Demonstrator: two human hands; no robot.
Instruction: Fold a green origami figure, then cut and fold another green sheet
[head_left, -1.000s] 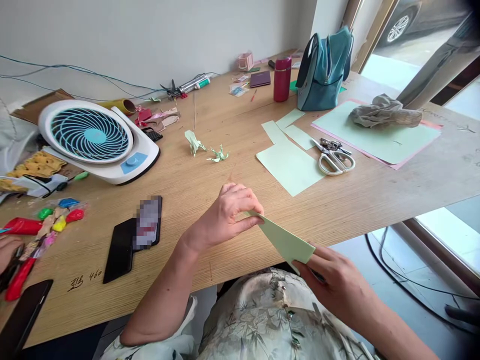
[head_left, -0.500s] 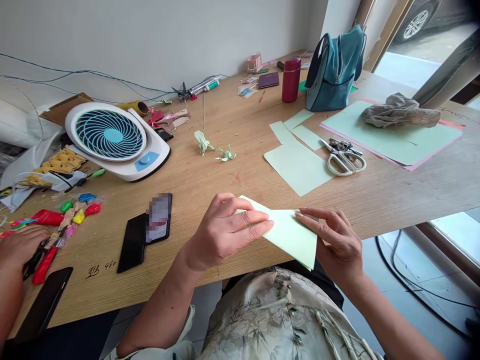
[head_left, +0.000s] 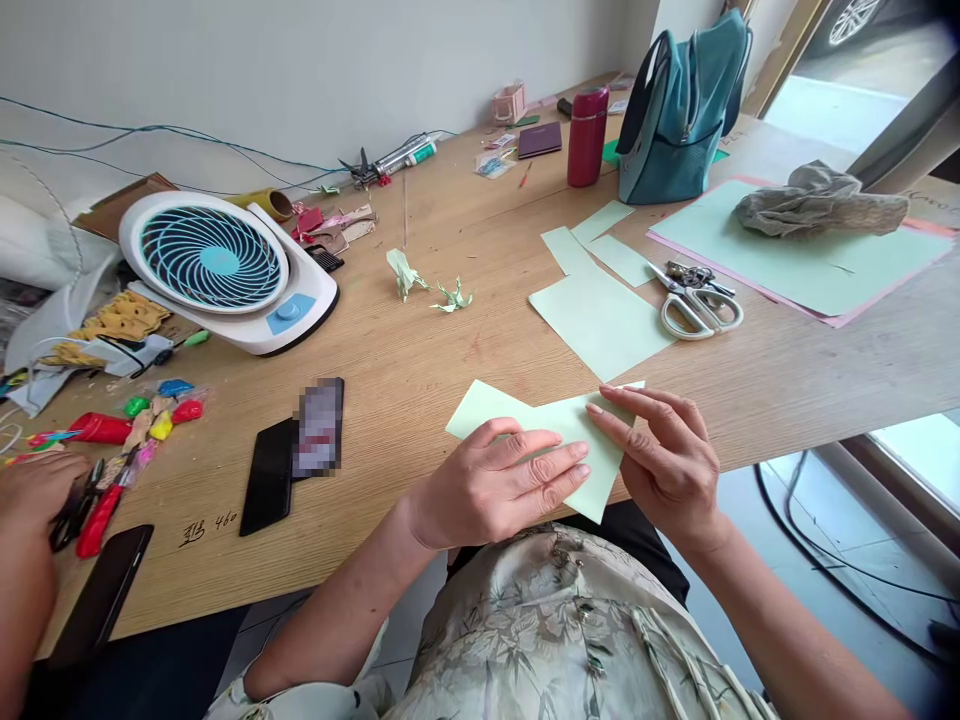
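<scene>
A second ago you hold the folded pale green paper (head_left: 604,472) tilted up off the table (head_left: 420,350); now it lies nearly flat at the table's near edge, in the lower centre of the frame. Compared with half a second ago, your left hand (head_left: 495,485) sits further right and lower across the paper, so a pale corner shows beyond it on the left. Your right hand (head_left: 671,465) stays at the paper's right side, two fingertips resting on its upper edge. Your left fingers are stretched out over the surface; both your thumbs are hidden, so I cannot tell whether either hand pinches it. At the left edge, more of another person's hand (head_left: 37,490) shows than a second ago.

As for writing, you have a handwritten mark (head_left: 210,525) on the wood at lower left, below the black phone (head_left: 268,475): a character or two I cannot make out, then "460". The other phone's screen (head_left: 317,430) is pixelated. The purple booklet (head_left: 540,140) at upper centre bears lettering too small to read.
</scene>
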